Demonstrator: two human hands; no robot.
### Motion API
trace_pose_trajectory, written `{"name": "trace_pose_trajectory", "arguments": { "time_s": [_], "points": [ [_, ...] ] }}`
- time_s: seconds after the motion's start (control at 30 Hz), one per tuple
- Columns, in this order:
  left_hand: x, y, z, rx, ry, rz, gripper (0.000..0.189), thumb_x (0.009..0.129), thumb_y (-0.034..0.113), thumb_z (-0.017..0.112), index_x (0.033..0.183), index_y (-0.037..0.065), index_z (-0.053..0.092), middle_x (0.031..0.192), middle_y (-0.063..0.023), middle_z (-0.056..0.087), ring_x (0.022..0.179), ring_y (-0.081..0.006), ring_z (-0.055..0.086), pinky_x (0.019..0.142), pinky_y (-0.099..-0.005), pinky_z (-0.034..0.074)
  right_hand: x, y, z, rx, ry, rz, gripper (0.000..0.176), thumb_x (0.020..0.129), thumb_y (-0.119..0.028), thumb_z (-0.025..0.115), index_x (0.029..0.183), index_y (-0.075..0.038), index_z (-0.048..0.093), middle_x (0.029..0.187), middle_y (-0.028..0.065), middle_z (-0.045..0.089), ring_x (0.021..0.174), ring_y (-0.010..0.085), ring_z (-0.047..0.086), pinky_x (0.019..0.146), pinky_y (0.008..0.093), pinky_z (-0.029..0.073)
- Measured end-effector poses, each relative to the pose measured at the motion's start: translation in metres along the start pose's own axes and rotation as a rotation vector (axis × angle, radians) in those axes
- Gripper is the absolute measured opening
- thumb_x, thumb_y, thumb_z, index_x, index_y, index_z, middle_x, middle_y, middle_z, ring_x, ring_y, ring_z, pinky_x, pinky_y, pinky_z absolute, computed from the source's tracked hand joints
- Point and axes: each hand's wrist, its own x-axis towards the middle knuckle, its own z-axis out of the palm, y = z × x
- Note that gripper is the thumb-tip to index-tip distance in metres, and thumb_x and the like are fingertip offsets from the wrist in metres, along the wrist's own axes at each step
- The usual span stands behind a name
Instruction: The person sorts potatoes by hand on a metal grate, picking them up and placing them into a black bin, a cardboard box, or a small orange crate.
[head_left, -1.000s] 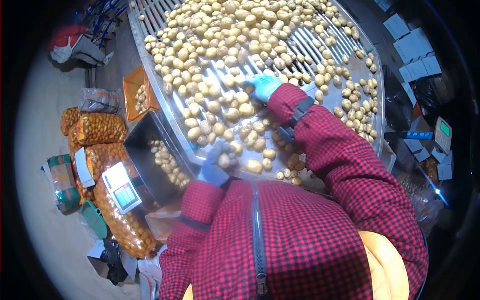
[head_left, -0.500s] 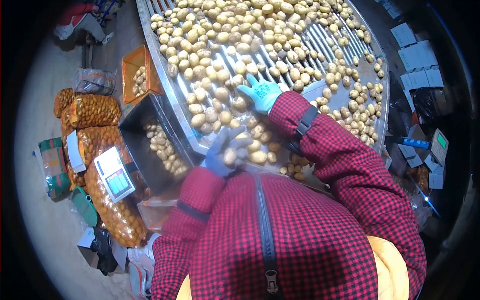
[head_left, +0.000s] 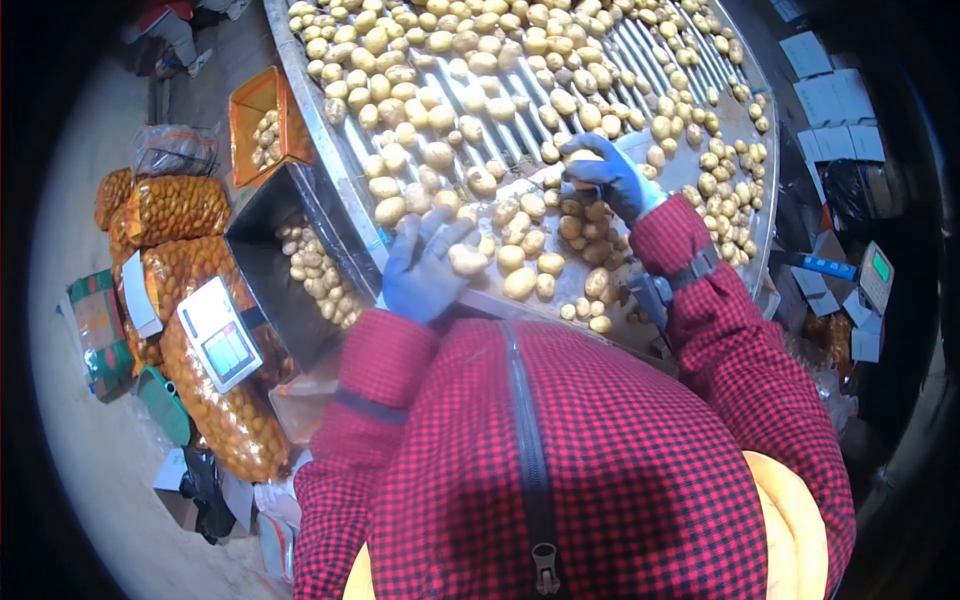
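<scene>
My right hand (head_left: pixel 622 180), in a blue-grey glove, is raised over the metal table with the palm side turned left. Its fingers and thumb curl round a pale potato (head_left: pixel 584 158). Close to the table's near left corner, my left hand (head_left: pixel 418 270) spreads its gloved fingers over the surface. A potato (head_left: pixel 467 259) lies between its forefinger and thumb. Several more potatoes (head_left: pixel 518 283) lie on the bare metal between the hands. Beyond them, a thick layer of potatoes (head_left: pixel 460 40) covers the roller bars (head_left: pixel 505 125).
Left of the table stand a dark bin (head_left: pixel 265 245) and an orange crate (head_left: pixel 240 130), both holding potatoes. Filled net sacks (head_left: pixel 185 210) and a white scale (head_left: pixel 218 335) are farther left. Another scale (head_left: pixel 877 280) and white boxes (head_left: pixel 835 100) stand right. Another person (head_left: pixel 170 35) is at top left.
My right hand has moved right, turned over and closed round a potato. My left hand has shifted forward and left, its fingers spreading. Fewer potatoes cover the bars near my hands.
</scene>
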Motion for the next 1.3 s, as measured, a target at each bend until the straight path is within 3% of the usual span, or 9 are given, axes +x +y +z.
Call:
{"name": "trace_pose_trajectory", "arguments": {
  "time_s": [0.13, 0.2, 0.4, 0.63, 0.9, 1.0, 1.07, 1.13, 1.3],
  "points": [
    [0.007, 0.009, 0.043, 0.084, -0.041, 0.034, 0.071, 0.098, 0.053, 0.048, 0.152, 0.011, 0.03, 0.151, -0.0223, 0.033, 0.139, -0.0394, 0.035, 0.11, -0.065, 0.031, -0.074, 0.013, -0.009, 0.707, 0.052, 0.139, 0.042, 0.089, -0.013, 0.065, 0.129, -0.005, 0.054, 0.124, 0.0164, 0.062, 0.098, 0.0232, 0.066, 0.083, 0.0329, 0.058],
    [0.008, 0.003, 0.052, 0.548, -0.007, 0.142, 0.054, 0.097, 0.034, 0.059, 0.143, 0.01, 0.045, 0.136, -0.0194, 0.051, 0.124, -0.0303, 0.052, 0.103, -0.0501, 0.044, -0.106, 0.037, -0.008, 0.009, 0.092, -0.227, 0.047, 0.087, 0.002, 0.064, 0.132, -0.001, 0.051, 0.132, 0.0168, 0.06, 0.11, 0.0259, 0.064, 0.091, 0.0354, 0.057],
    [0.009, -0.033, 0.044, 2.129, -0.265, 0.512, 0.028, 0.083, 0.021, 0.07, 0.108, 0.01, 0.063, 0.102, -0.0143, 0.061, 0.093, -0.035, 0.061, 0.079, -0.0476, 0.05, -0.163, 0.074, -0.002, 0.037, 0.237, -0.128, 0.061, 0.077, 0.024, 0.051, 0.134, 0.001, 0.05, 0.141, 0.0106, 0.051, 0.121, 0.0211, 0.058, 0.088, 0.0272, 0.055],
    [0.027, -0.098, 0.046, 2.637, -0.108, 0.107, 0.038, 0.082, 0.016, 0.066, 0.118, 0.016, 0.053, 0.113, -0.0219, 0.049, 0.09, -0.0356, 0.062, 0.065, -0.0468, 0.054, -0.21, 0.106, -0.015, -0.126, 0.516, -0.09, 0.064, 0.077, 0.018, 0.058, 0.137, -0.001, 0.049, 0.131, 0.0099, 0.059, 0.117, 0.0179, 0.058, 0.082, 0.0254, 0.054],
    [0.04, -0.089, 0.049, 2.022, -0.304, 0.58, 0.031, 0.087, 0.011, 0.062, 0.118, 0.011, 0.061, 0.134, -0.0283, 0.049, 0.112, -0.045, 0.059, 0.09, -0.0455, 0.052, -0.212, 0.106, -0.004, 0.091, 0.574, -0.058, 0.053, 0.083, 0.017, 0.047, 0.132, -0.002, 0.054, 0.129, 0.0077, 0.059, 0.115, 0.0186, 0.058, 0.087, 0.0292, 0.054],
    [0.043, -0.069, 0.05, 1.601, -0.247, 0.234, 0.023, 0.096, 0.008, 0.054, 0.117, 0.004, 0.062, 0.123, -0.0144, 0.059, 0.098, -0.0202, 0.063, 0.077, -0.0268, 0.052, -0.195, 0.08, 0.003, -0.424, 0.557, -0.307, 0.04, 0.093, 0.004, 0.045, 0.131, -0.002, 0.055, 0.128, 0.0092, 0.059, 0.115, 0.0183, 0.057, 0.088, 0.0288, 0.053],
    [0.034, -0.059, 0.058, 1.35, -0.208, -0.035, 0.032, 0.102, 0.022, 0.047, 0.127, 0.006, 0.057, 0.12, -0.0095, 0.059, 0.097, -0.0183, 0.062, 0.076, -0.0307, 0.053, -0.172, 0.048, 0.012, 0.3, 0.427, -0.062, 0.039, 0.09, 0.001, 0.056, 0.13, -0.004, 0.056, 0.124, 0.0093, 0.059, 0.113, 0.0183, 0.059, 0.089, 0.0309, 0.053],
    [0.027, -0.05, 0.074, 0.923, -0.201, -0.3, 0.043, 0.103, 0.036, 0.042, 0.135, 0.009, 0.051, 0.126, -0.0096, 0.058, 0.107, -0.0222, 0.06, 0.084, -0.0387, 0.054, -0.149, 0.01, 0.042, 0.239, 0.285, 0.08, 0.037, 0.094, -0.006, 0.056, 0.13, -0.002, 0.054, 0.124, 0.0084, 0.059, 0.113, 0.0175, 0.059, 0.089, 0.0314, 0.054],
    [0.014, -0.037, 0.065, 0.143, -0.079, -0.501, 0.063, 0.1, 0.057, 0.041, 0.142, 0.01, 0.044, 0.14, -0.0143, 0.051, 0.123, -0.0322, 0.055, 0.101, -0.0486, 0.048, -0.112, -0.022, 0.112, -0.767, -0.086, -0.443, 0.044, 0.089, -0.026, 0.063, 0.129, -0.01, 0.055, 0.122, 0.0185, 0.057, 0.108, 0.039, 0.06, 0.094, 0.0444, 0.049]
  ]
}}
